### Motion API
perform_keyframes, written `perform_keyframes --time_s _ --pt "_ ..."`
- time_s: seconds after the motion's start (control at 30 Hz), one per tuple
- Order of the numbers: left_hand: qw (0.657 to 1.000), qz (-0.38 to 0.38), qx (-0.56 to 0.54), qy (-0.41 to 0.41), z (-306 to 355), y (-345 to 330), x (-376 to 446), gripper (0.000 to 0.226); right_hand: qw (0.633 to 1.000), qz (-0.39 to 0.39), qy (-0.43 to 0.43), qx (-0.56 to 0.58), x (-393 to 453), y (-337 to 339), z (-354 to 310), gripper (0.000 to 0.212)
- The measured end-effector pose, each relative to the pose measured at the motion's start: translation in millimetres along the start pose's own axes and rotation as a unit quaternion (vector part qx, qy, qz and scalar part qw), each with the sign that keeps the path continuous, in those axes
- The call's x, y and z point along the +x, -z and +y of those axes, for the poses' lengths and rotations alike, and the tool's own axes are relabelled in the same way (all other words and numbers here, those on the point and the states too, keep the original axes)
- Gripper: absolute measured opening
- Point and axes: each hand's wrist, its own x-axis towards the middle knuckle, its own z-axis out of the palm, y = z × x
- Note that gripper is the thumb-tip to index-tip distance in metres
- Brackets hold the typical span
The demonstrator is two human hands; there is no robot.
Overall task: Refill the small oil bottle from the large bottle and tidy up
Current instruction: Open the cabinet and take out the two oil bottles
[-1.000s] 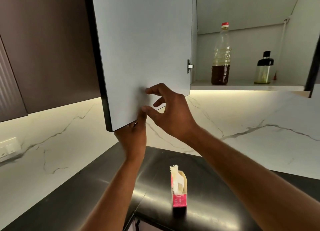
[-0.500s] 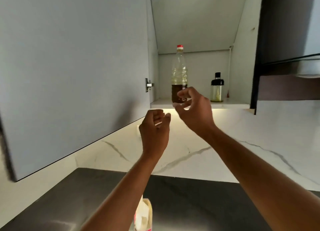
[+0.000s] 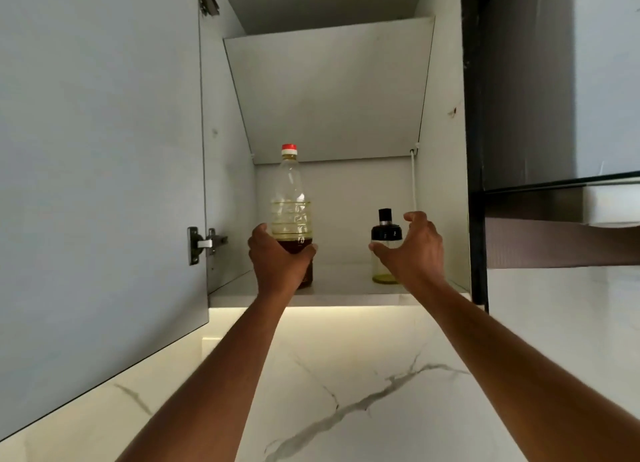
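Note:
The large clear bottle (image 3: 291,198) with a red cap stands on the cabinet shelf (image 3: 343,290), holding oil in its lower part. My left hand (image 3: 277,264) is wrapped around its lower half. To its right stands the small oil bottle (image 3: 384,236) with a black pump top and a little yellow oil at the bottom. My right hand (image 3: 414,250) is spread open around the small bottle's right side, fingers apart, and I cannot tell whether it touches the glass.
The cabinet door (image 3: 100,184) hangs open on the left, its hinge (image 3: 204,243) near my left hand. A dark cabinet frame (image 3: 474,150) borders the right side. White marble backsplash (image 3: 346,392) lies below the lit shelf edge.
Both hands rose from below the shelf edge into the cabinet. The left hand closed on the large bottle and the right hand opened around the small one. The view tilted up and closer.

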Motion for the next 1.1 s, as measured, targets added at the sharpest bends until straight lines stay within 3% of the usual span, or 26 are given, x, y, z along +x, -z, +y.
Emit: perform_keyframes --time_s 0.1,0.23,0.47,0.8,1.1 --pt "1.000 -0.002 -0.004 0.025 -12.0 -12.8 16.6 0.119 0.997 -0.039 -0.057 0.035 15.8 -16.0 12.7 0.103" --pt "0.998 -0.016 -0.053 0.015 -23.9 -19.0 22.5 0.092 0.992 -0.058 -0.086 0.069 23.9 -32.6 23.7 0.087" --pt "0.998 0.003 -0.052 -0.017 -24.5 -16.2 19.0 0.073 0.995 -0.043 -0.074 0.057 26.3 -37.7 29.6 0.077" --pt "0.995 0.004 -0.099 -0.024 6.7 7.4 -11.1 0.064 0.994 -0.004 -0.062 0.087 5.4 -16.5 12.3 0.082" --pt "0.991 -0.077 -0.113 -0.002 23.9 62.2 -96.2 0.064 0.994 -0.022 -0.029 0.104 -76.7 30.8 -21.6 0.088"
